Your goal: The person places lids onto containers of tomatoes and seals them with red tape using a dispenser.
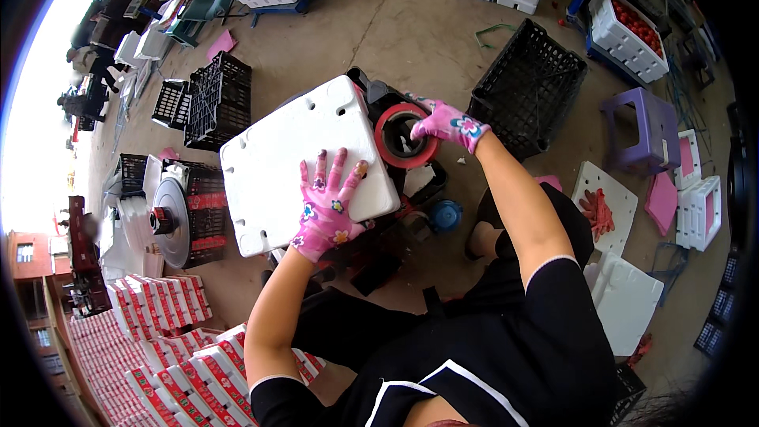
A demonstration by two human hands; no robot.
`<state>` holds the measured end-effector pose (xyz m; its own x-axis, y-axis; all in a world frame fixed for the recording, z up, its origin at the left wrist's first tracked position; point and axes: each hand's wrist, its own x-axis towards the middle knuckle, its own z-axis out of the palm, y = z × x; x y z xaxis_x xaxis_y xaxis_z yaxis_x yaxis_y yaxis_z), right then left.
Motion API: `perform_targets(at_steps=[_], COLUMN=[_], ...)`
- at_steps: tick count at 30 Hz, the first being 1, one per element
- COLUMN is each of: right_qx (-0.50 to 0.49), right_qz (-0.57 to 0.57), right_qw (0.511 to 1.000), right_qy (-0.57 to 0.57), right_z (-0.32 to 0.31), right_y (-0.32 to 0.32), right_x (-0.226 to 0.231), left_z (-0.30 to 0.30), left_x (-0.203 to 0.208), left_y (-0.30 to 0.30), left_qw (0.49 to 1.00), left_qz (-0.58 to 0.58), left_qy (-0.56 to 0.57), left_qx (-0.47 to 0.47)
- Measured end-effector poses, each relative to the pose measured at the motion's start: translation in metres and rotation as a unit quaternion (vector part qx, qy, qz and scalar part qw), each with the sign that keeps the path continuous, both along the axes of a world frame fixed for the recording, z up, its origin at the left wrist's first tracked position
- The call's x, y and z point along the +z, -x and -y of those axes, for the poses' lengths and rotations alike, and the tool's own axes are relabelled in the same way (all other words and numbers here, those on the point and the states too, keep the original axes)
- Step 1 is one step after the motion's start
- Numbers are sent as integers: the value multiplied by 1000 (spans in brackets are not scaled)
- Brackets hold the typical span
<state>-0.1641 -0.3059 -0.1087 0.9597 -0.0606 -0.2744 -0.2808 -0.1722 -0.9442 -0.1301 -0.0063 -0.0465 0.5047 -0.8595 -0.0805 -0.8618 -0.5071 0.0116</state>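
Note:
A white foam box [304, 166] with small holes near its edges lies tilted in front of me. My left hand [326, 213], in a pink flowered glove, rests flat on its near half with the fingers spread. At the box's right edge is a large red roll of tape [386, 141] with a dark core, standing against black equipment. My right hand [452, 125], gloved alike, grips the roll's right rim, its thumb and fingers curled over the edge. A blue round piece [445, 215] sits below the roll. The box hides most of what supports it.
Black crates stand at left [219, 99] and right [528, 87]. Further right are a purple stool [642, 130], a white foam lid [605, 205] and red gloves [598, 212]. Red-and-white cartons [194, 383] are stacked at lower left. Foam boxes of red fruit [632, 28] stand behind.

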Motion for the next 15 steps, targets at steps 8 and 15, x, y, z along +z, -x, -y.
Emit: perform_targets(at_steps=[8, 15], right_qx=[-42, -106], right_qz=[-16, -13], right_qw=[986, 988], right_qy=[-159, -114], right_z=[-96, -127], right_y=[193, 154], right_x=[4, 10], left_z=[16, 7], left_x=[-13, 1], left_y=[4, -8], left_qw=[993, 988], left_qz=[30, -88], left_qy=[24, 76], left_qx=[109, 103])
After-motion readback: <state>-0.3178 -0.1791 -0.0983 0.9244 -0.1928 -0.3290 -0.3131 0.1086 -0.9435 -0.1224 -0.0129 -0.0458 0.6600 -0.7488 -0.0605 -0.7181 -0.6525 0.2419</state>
